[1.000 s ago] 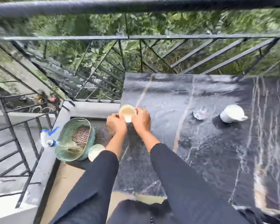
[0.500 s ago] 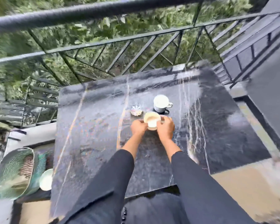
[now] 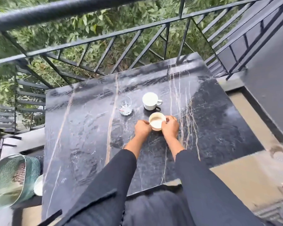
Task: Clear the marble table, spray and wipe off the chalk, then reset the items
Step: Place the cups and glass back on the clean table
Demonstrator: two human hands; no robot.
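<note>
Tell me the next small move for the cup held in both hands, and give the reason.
Probably let go of the cream cup and draw both hands back. The left hand and right hand grip its sides, and it looks to be on the marble table just in front of the white mug, beside the glass dish.

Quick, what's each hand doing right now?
Left hand: closed on the cream bowl.
Right hand: closed on the same bowl's other side.
</note>
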